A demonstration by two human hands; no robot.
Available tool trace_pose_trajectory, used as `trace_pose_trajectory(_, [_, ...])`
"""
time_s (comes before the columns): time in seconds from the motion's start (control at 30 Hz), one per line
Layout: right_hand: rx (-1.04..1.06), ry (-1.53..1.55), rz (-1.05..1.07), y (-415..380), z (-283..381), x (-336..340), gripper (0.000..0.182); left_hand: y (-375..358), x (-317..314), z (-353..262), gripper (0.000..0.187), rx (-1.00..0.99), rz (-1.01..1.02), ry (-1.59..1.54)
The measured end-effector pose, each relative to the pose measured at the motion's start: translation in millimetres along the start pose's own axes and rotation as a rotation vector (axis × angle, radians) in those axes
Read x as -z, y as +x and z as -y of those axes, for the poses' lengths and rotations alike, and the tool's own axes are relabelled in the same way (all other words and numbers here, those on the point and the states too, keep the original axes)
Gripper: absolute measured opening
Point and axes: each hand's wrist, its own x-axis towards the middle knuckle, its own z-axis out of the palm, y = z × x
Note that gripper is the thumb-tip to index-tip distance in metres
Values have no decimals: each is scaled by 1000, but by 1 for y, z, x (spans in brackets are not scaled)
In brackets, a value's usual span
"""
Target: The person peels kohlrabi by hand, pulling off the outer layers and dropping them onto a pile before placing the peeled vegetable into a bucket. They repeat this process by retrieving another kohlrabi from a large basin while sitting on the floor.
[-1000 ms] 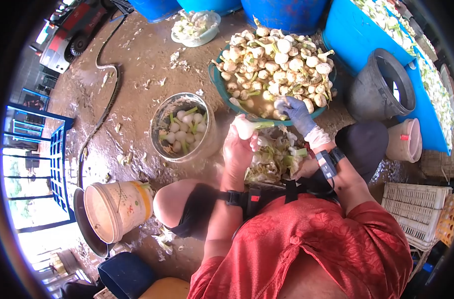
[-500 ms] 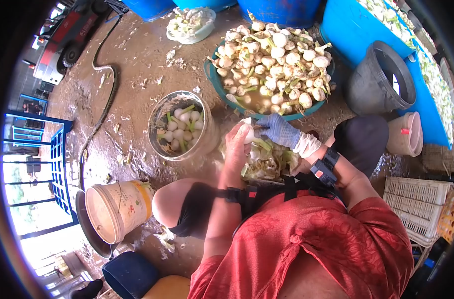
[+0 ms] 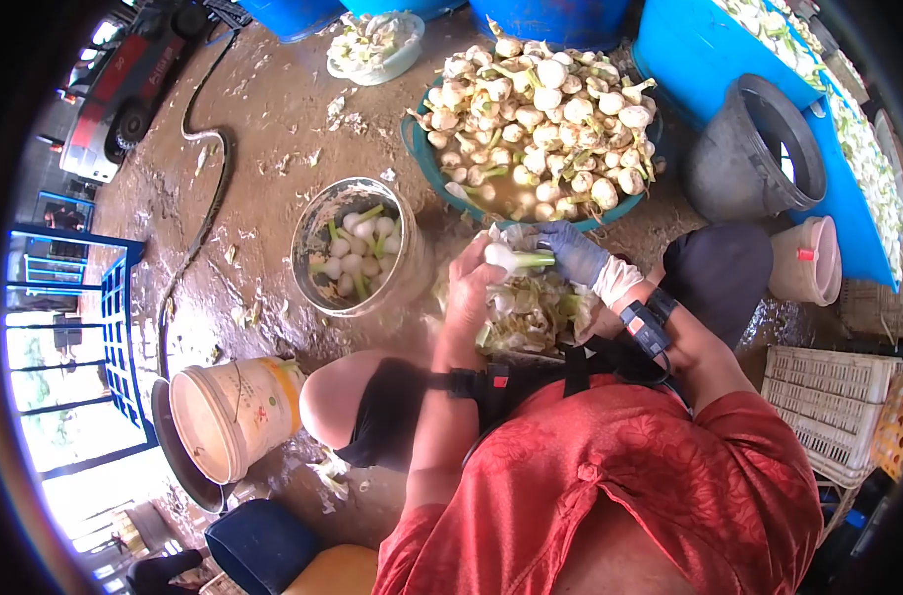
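My left hand (image 3: 470, 270), bare, is closed around a white bulb (image 3: 503, 258) with a short green stem (image 3: 537, 260), much like fresh garlic. The stem points right, towards my right hand (image 3: 576, 256), which wears a blue-grey glove. The gloved fingers are curled beside the bulb, near a pale scrap like peel; what they grip is hidden. Below both hands lies a heap of stripped leaves and skins (image 3: 521, 315). Clean white bulbs with cut stems fill part of a bucket (image 3: 307, 288) to the left. Ahead, a green basin (image 3: 419, 164) holds heaped unpeeled bulbs in brown water.
A black tub (image 3: 719, 178) and a small pale pail (image 3: 793, 273) stand at right, by a blue trough (image 3: 704, 74). At left are a lidded bucket (image 3: 208, 421) and a hose (image 3: 223, 169). Crates (image 3: 823, 407) sit lower right. The floor is wet.
The bulb in my left hand now shows a smooth white surface and its green stem points right. My gloved right hand has shifted slightly right and down, away from the bulb.
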Motion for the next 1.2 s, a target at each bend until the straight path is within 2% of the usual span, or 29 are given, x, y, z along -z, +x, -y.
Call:
trace_pose_trajectory(0.07, [-532,582,66,7,19,12,25,6,7,9,50,-44,2,123])
trace_pose_trajectory(0.1, [-613,609,108,10,26,17,26,5,8,8,49,-38,10,114])
trace_pose_trajectory(0.13, [-615,611,108,10,23,15,26,5,6,9,49,-36,9,114])
trace_pose_trajectory(0.2, [-428,362,206,11,17,11,24,5,-2,13,44,-51,-95,-32])
trace_pose_trajectory(0.23, [-247,169,215,12,19,15,20,4,-3,14,44,-50,-95,-31])
trace_pose_trajectory(0.33, [-155,219,144,9,13,6,18,3,-3,16,43,-75,-142,41])
trace_pose_trajectory(0.37, [-157,221,144,5,12,5,18,3,0,16,42,-70,-95,-22])
trace_pose_trajectory(0.43, [-633,1140,148,1,26,6,21,3,2,14,41,-64,-48,-87])
trace_pose_trajectory(0.47, [-634,1141,148,0,24,0,21,4,3,13,38,-95,-25,-199])
trace_pose_trajectory(0.53, [256,376,-106,2,24,-12,26,6,3,12,36,-128,-2,-312])
trace_pose_trajectory(0.57, [257,377,-106,1,23,-12,26,8,3,12,37,-117,18,-460])
trace_pose_trajectory(0.63, [-684,1610,55,3,39,-2,25,9,3,15,44,-96,66,-670])
trace_pose_trajectory(0.67, [-682,1612,54,6,38,-3,25,9,2,18,44,-95,66,-668])
trace_pose_trajectory(0.73, [-724,1570,28,11,34,-6,26,9,-3,24,58,-227,117,-742])
trace_pose_trajectory(0.77, [-708,1606,-10,11,27,-11,24,8,-6,27,64,-245,35,-763])
trace_pose_trajectory(0.8, [-708,1607,-10,10,18,-19,24,6,-13,27,64,-244,35,-763])
trace_pose_trajectory(0.87, [-190,468,-112,9,6,-32,22,1,-27,23,63,-413,-211,29])
trace_pose_trajectory(0.9, [-684,1194,-121,16,44,-17,20,-1,-28,25,46,-300,-283,14])
trace_pose_trajectory(0.93, [-685,1192,-120,14,39,-18,20,0,-25,23,46,-301,-283,13])
trace_pose_trajectory(1.0, [305,-198,-3,10,25,-20,20,6,-9,17,28,-95,-436,-364])
trace_pose_trajectory(1.03, [430,-287,-4,13,30,-17,23,11,2,20,31,-190,-323,-528])
trace_pose_trajectory(1.07, [432,-285,1,10,37,-11,23,16,7,26,34,-181,-373,-672])
trace_pose_trajectory(1.13, [-418,908,231,5,62,6,26,15,19,17,34,-59,-338,-752])
trace_pose_trajectory(1.17, [-469,1070,352,1,52,11,29,15,19,12,35,-52,-394,-685])
trace_pose_trajectory(1.2, [-471,1068,354,2,41,8,29,13,17,8,35,-53,-396,-687])
